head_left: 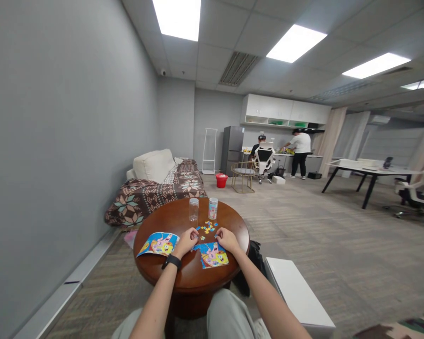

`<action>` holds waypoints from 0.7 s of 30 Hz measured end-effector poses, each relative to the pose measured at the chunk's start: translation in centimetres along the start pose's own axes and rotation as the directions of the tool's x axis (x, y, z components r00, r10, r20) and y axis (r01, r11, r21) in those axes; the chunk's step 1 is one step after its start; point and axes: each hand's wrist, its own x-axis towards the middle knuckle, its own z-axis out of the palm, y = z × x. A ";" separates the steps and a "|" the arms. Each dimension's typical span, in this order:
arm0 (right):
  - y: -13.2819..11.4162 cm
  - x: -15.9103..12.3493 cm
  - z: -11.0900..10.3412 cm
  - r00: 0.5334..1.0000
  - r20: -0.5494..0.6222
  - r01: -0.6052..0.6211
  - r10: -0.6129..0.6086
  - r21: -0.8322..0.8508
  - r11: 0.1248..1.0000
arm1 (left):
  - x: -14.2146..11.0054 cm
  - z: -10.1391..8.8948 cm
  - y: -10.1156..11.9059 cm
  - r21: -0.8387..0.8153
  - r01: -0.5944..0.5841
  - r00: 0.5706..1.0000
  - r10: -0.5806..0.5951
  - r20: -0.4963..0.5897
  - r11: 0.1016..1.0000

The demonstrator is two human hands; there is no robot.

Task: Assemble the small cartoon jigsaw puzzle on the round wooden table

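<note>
Curling over rnd brown table [169,214], btm ctr of frame: L hand [187,241], dark wristband [171,261], fingers bent, tips close tog.; can't tell if gripping a pc. Part-built puzzle [215,255] flat on table, btm ctr, below/between hands; loose pcs [207,229] just above it. R hand [226,239] angled up-left, fingertips at small blue pc [216,236]; pinched or only touched, can't tell.

Around, L to R: sofa cover [183,181] mid-left; pic sheet [159,243] right by L hand; clear jar [193,209] + labelled jar [213,209] upright, blocking far side of pcs; red bucket [221,181] ctr; white box [297,287] lower R; seated person [256,149], standing person [302,143] R of ctr.
</note>
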 end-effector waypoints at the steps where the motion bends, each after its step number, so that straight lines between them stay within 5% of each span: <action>1: 0.0 0.0 -0.1 1.000 -0.001 0.000 0.001 0.004 1.000 | 0.0 0.0 0.0 -0.002 0.000 1.000 0.000 0.003 1.000; 21: -0.3 -0.1 -0.4 1.000 -0.008 0.013 -0.013 -0.008 1.000 | 0.0 0.1 -0.1 -0.043 -0.008 1.000 0.009 0.014 0.999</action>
